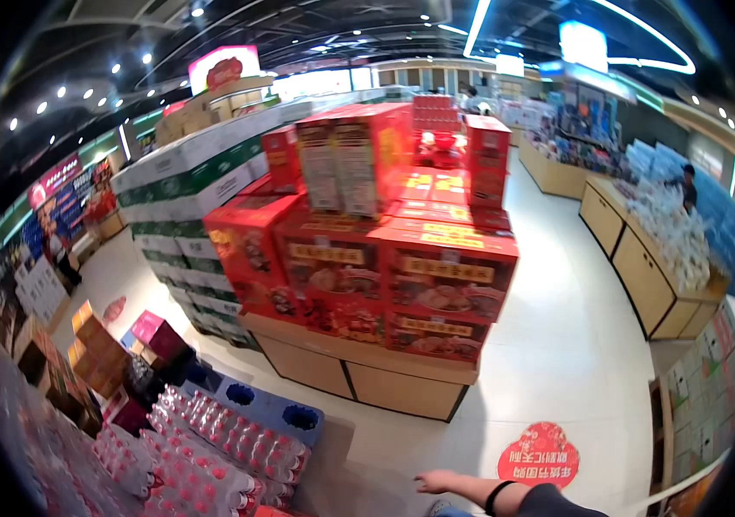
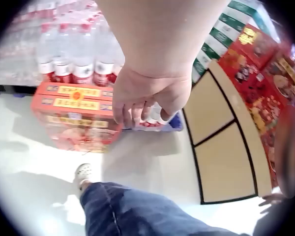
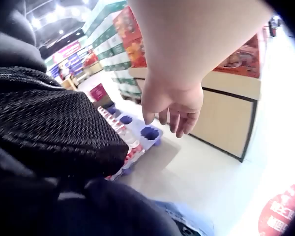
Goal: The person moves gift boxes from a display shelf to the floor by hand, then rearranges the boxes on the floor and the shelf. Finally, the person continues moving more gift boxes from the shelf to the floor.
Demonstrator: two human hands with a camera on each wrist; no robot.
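Observation:
In the left wrist view my left hand (image 2: 150, 98) hangs with loosely bent fingers and nothing in them. Its fingers overlap the right edge of a red carton (image 2: 78, 120) that stands before packs of clear bottles with red caps (image 2: 83, 44). The head view does not show this hand. My right hand (image 3: 172, 105) hangs at the end of a lowered arm, fingers relaxed, holding nothing. Behind it is the wooden base (image 3: 223, 118) of a display. In the head view the same right hand (image 1: 438, 482) is low, over the pale floor.
Red gift cartons (image 1: 333, 267) are stacked on a wooden display stand (image 1: 402, 392), beside a wall of green-and-white boxes (image 1: 195, 185). A blue pallet (image 1: 272, 405) bears bottle packs at lower left. A pale aisle (image 1: 548, 284) runs right of the stand, past wooden counters (image 1: 634, 250).

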